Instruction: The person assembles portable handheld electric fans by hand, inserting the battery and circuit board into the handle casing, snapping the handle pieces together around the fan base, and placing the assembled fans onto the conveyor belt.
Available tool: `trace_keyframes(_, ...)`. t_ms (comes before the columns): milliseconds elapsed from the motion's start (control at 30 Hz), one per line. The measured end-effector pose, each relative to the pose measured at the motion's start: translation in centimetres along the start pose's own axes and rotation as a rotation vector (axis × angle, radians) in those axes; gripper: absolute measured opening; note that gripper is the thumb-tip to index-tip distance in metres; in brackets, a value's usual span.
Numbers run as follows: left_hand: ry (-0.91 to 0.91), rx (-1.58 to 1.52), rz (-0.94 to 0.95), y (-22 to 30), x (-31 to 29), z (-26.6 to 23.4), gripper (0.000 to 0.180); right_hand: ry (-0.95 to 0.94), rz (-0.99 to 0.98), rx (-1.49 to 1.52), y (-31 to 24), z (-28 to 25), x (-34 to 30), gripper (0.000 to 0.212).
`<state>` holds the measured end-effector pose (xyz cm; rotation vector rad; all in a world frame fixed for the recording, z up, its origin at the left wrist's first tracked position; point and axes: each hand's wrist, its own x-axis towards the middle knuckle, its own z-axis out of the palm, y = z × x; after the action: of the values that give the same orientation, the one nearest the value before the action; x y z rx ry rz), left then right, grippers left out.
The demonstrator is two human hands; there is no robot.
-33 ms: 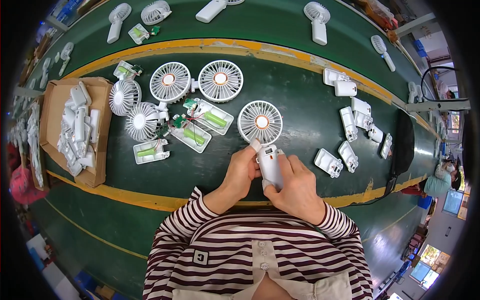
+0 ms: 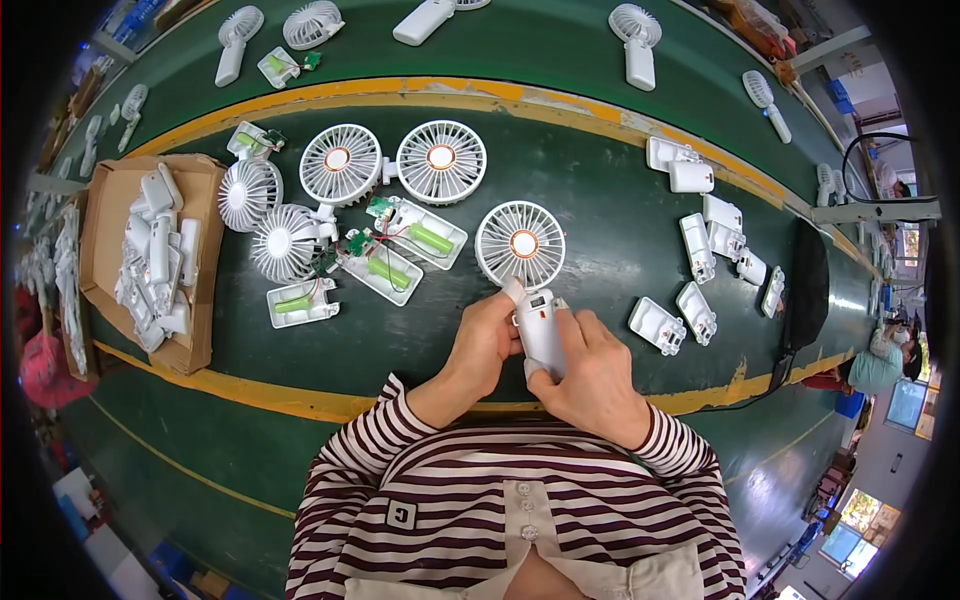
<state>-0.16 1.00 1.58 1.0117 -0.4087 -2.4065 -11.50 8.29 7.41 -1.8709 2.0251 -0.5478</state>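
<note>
Both hands hold a white handheld fan (image 2: 521, 245) with an orange ring at its hub, just over the table's near edge. My left hand (image 2: 480, 345) grips the top of the handle from the left, its thumb near the joint below the fan head. From the right, my right hand (image 2: 597, 378) closes round the lower handle (image 2: 540, 330), thumb near its bottom end. The fingertips look covered in white. Beyond my left hand lie opened handle shells with a green battery (image 2: 388, 272), wires and a circuit board, joined to white fan heads (image 2: 285, 243).
A cardboard box (image 2: 205, 290) of white casing parts stands at the left. Loose white half shells (image 2: 657, 326) lie at the right, near a black object (image 2: 806, 290). Behind the yellow edge (image 2: 480, 90), a green belt (image 2: 540, 50) carries more fans. A person (image 2: 880, 362) is at far right.
</note>
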Motion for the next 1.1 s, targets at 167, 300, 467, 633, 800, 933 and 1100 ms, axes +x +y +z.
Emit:
trace_keyframes(167, 0.001, 0.173, -0.008, -0.1, 0.3, -0.2, 0.029, 0.017, -0.030, -0.021, 0.0, 0.4, 0.1, 0.050)
trace_keyframes(300, 0.061, 0.176, 0.014, 0.0, 0.4, 0.2, 0.021, 0.028, -0.027, -0.030, -0.1, 0.4, 0.1, 0.050)
trace_keyframes(467, 0.044, 0.132, 0.018, 0.3, 0.1, 0.2, 0.022, 0.170, -0.077, -0.016, 0.3, 0.2, 0.3, 0.046)
trace_keyframes(633, -0.165, 0.009, 0.147, 0.7, 0.1, -0.5, 0.029, 0.111, 0.276, 0.449, 1.4, 1.3, 0.5, 0.036)
trace_keyframes(800, -0.249, 0.084, 0.218, 0.1, 0.4, -0.4, 0.028, -0.169, 0.505, 1.015, 2.2, 2.8, 1.3, 0.030)
trace_keyframes(933, -0.223, 0.118, 0.204, 0.2, 0.0, -0.5, 0.034, -0.179, 0.509, 1.015, 2.2, 2.6, 1.4, 0.028)
trace_keyframes(1100, -0.213, 0.122, 0.284, 0.0, -0.2, 0.3, 0.032, -0.179, 0.500, 1.042, 1.6, 2.1, 1.7, 0.026)
